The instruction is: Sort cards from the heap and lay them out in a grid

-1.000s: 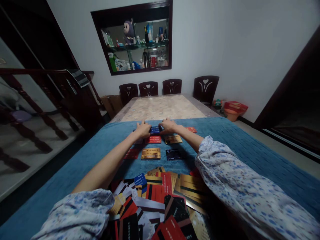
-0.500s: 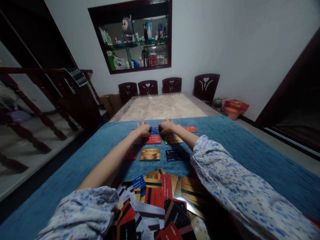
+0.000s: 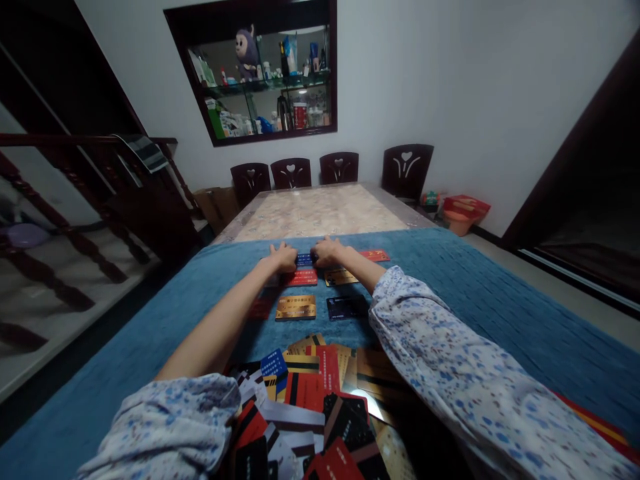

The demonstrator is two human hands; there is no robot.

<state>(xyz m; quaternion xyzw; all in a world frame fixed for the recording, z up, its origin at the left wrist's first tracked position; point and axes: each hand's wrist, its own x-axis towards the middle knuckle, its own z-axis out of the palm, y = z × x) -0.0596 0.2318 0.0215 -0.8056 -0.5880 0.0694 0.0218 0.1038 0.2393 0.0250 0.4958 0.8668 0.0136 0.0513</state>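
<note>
At the far row of laid-out cards, my left hand (image 3: 284, 257) and my right hand (image 3: 327, 252) flank a blue card (image 3: 304, 259), fingers curled in against its two sides. Only the card's middle shows between them. Just nearer lie a red card (image 3: 301, 277) and a gold card (image 3: 341, 276), the latter partly under my right forearm. Another red card (image 3: 376, 255) is right of my right wrist. Closer still are a bronze-gold card (image 3: 296, 307), a dark navy card (image 3: 347, 307) and a dark red card (image 3: 260, 309) half behind my left forearm.
A loose heap of mixed cards (image 3: 305, 391) lies between my forearms near the front. Blue cloth (image 3: 165, 333) covers the near part of the long table (image 3: 325, 210). Dark chairs (image 3: 339, 167) stand beyond it, and a red and yellow strip (image 3: 595, 423) shows at right.
The whole view has shifted slightly to the left. My hands stay at the sides of the blue card, with little visible movement relative to the cards.
</note>
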